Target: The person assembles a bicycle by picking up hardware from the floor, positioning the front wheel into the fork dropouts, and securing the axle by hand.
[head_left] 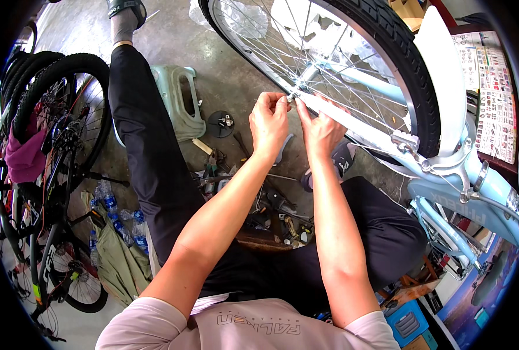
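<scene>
Axle end [292,94] looks like small, stiff metal, best taken by fingertips. Left grip [269,121] pinches it at its tips; right grip [323,131] touches the fork leg [358,123] just beside, its closure unclear.

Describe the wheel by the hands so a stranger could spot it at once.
At the upper right is a pale-blue bicycle. Its black-tyred wheel reaches the top edge, left hand and right hand near its hub. Unlike the dark wheels at left, it has a white mudguard.
</scene>
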### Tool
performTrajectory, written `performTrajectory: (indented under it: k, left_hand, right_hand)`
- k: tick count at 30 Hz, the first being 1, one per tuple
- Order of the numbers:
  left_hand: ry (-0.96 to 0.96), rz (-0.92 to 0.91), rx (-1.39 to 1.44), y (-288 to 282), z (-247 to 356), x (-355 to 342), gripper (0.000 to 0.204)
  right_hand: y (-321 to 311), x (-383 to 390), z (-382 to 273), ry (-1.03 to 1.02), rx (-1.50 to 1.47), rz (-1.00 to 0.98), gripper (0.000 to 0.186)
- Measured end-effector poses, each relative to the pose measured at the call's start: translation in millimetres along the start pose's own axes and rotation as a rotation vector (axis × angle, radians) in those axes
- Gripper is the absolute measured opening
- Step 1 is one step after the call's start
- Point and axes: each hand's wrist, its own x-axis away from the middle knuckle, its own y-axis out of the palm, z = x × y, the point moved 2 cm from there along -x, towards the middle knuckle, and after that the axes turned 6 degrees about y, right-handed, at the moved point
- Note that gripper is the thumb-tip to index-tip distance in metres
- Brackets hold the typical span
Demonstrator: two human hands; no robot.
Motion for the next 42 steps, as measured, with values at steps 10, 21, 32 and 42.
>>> performTrajectory:
  k: [10, 21, 32, 42]
  left_hand:
    - [0.095, 0.114, 0.078, -13.8, 2.3, -0.7, 0.036]
    - [-0.046, 0.005, -0.036, -23.6, 7.0, -23.0, 0.051]
    - [0.027, -0.164, -0.408, -17.8, 9.5, -27.6, 0.055]
    - [0.050, -0.193, -0.393, -14.6, 21.7, -18.9, 0.051]
  right_hand:
    - [-0.7, -0.4, -2.9, 0.001, -0.014, 0.003, 0.041]
    - [3.4, 1.5, 0.3, 0.002, -0.044, -0.012, 0.043]
    - [3.2, 2.2, 0.3, -0.026, -0.018, -0.004, 0.045]
    - [1.1, 2.4, 3.0, -0.014, 0.003, -0.016, 0.043]
